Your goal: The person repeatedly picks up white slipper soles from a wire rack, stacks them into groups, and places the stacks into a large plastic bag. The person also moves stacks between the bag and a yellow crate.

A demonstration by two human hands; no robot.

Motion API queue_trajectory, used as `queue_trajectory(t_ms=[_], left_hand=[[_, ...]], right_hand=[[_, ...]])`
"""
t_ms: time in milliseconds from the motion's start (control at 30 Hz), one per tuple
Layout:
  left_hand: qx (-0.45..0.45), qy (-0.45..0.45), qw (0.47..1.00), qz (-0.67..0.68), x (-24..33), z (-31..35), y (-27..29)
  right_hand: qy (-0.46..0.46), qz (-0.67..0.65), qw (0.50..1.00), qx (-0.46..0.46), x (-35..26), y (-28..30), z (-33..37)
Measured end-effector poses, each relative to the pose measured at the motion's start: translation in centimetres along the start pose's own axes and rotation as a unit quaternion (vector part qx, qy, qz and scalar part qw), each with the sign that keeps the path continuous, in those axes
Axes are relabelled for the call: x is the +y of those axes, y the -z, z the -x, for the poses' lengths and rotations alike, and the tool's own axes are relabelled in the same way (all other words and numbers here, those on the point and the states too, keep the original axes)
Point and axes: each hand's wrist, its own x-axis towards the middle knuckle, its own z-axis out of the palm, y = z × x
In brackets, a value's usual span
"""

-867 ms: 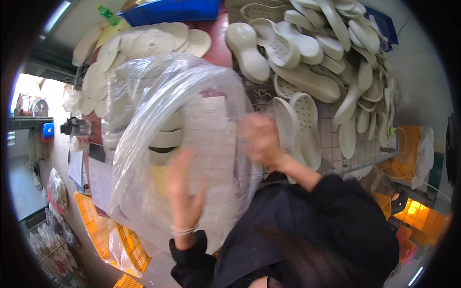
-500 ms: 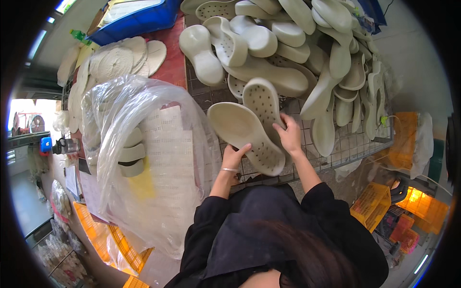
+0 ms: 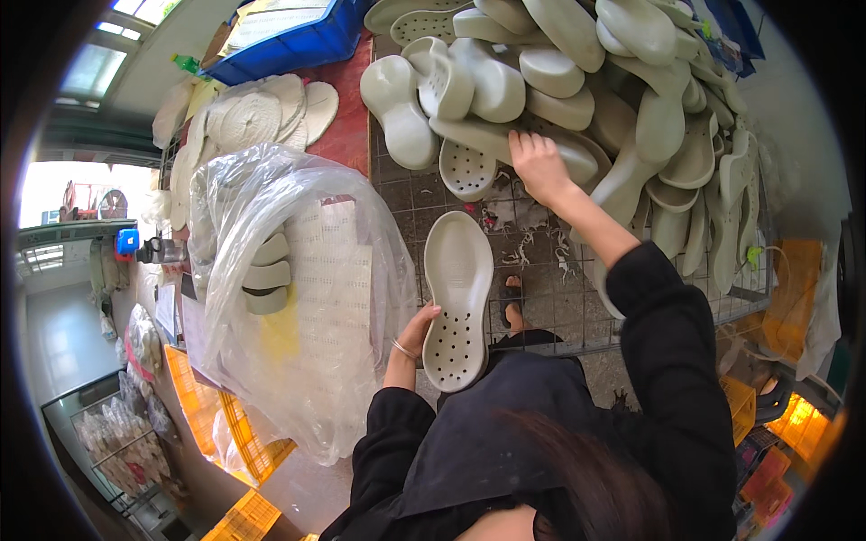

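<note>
My left hand [image 3: 420, 329] grips a pale grey-green shoe sole [image 3: 458, 270] by its lower left side. The sole stands lengthwise in front of me, its hollow upper face toward me, with round holes in the lower half. Further off, my right hand [image 3: 539, 167] reaches to the front of a heap of similar soles. Its fingers are bent over a long smooth sole [image 3: 478, 135] lying crosswise there; the fingertips are partly hidden. Just left of that hand, a perforated sole end [image 3: 467, 173] sticks out from under the heap.
A wire-mesh rack [image 3: 424, 194] carries the heap. On the left, a clear plastic bag [image 3: 361, 225] covers printed sheets and curved pieces. Behind it are round white pads [image 3: 248, 117] and a blue bin [image 3: 289, 41]. Orange crates [image 3: 200, 406] stand lower left.
My right hand has left the second, perforated sole and moved up to the heap. My left hand has turned its sole more upright. Where the second sole went I cannot tell.
</note>
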Motion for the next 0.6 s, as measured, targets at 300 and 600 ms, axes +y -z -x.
queue_trajectory(t_ms=[300,600], left_hand=[[0.018,-0.193,0.970,0.147,-2.4,-2.4,0.0],[0.063,-0.136,0.971,0.185,-1.9,0.4,-1.0]], right_hand=[[0.000,-0.350,0.931,0.106,-4.5,9.4,1.6],[-0.075,-0.178,0.981,0.026,-0.9,7.0,-8.7]])
